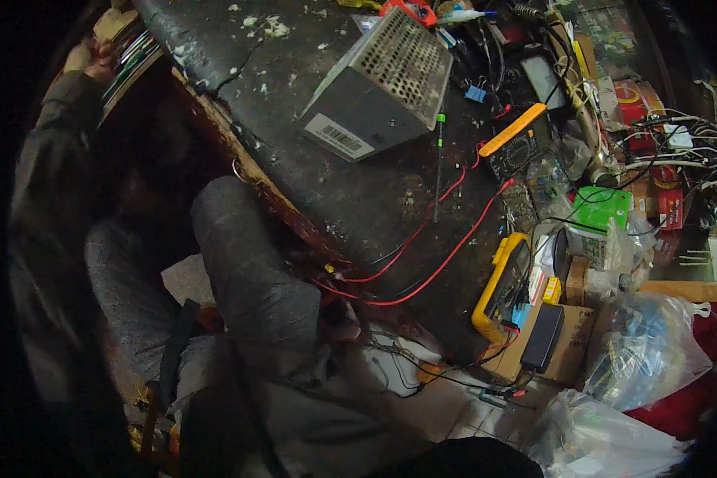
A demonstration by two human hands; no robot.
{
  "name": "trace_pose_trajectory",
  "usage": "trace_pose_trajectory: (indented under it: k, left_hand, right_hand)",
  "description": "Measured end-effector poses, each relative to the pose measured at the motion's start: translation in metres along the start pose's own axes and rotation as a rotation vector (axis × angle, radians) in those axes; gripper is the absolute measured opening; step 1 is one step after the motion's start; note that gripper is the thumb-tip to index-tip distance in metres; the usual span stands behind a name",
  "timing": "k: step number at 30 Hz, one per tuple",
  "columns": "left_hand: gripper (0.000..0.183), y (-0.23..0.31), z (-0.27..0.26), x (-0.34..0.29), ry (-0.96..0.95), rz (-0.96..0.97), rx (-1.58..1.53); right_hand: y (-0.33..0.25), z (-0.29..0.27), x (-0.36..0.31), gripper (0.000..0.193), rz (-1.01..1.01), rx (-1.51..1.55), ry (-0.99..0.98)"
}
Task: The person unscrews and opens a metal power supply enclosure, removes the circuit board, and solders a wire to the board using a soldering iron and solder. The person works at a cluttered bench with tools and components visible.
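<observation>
My left hand point(92, 60) is at the far upper left, at the end of a dark sleeve. Its fingers look curled beside a stack of thin, layered things point(131, 68), perhaps papers or booklets. What they hold, if anything, is too dark and small to make out. My right hand does not show. On the dark worktable point(271, 111) a grey metal box with a perforated top point(382, 80) stands tilted, a barcode label on its side. A thin screwdriver with a green end point(440, 159) lies beside it.
Red test leads point(462, 247) run across the table and over its worn edge. A yellow multimeter point(502, 287), a black meter point(522, 151), orange-handled tweezers or a knife point(514, 130), tangled cables point(693, 151) and plastic bags point(645, 350) crowd the right. My grey-trousered legs point(247, 255) are beside the table.
</observation>
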State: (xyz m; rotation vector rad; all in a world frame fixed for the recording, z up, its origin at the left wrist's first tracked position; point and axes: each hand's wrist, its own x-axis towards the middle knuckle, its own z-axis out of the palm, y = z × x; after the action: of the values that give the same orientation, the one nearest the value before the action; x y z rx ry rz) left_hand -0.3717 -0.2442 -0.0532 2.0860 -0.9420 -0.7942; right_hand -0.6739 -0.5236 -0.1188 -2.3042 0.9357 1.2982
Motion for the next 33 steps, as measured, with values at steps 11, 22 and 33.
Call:
trace_pose_trajectory:
  k: [11,22,33]
  left_hand:
    - [0.034,-0.089,-0.078,-0.192,-0.930,-0.096,-0.504]
    - [0.031,-0.064,0.005,-0.160,-0.478,-0.274,-1.302]
    - [0.083,0.073,0.132,0.024,-1.004,-0.156,-1.133]
  right_hand:
    - [-0.001,-0.019,0.007,0.049,-0.006,0.059,-0.070]
    - [0.019,-0.108,-0.039,0.056,-0.127,-0.002,-0.368]
    - [-0.064,-0.224,-0.166,0.075,-0.297,0.002,-0.131]
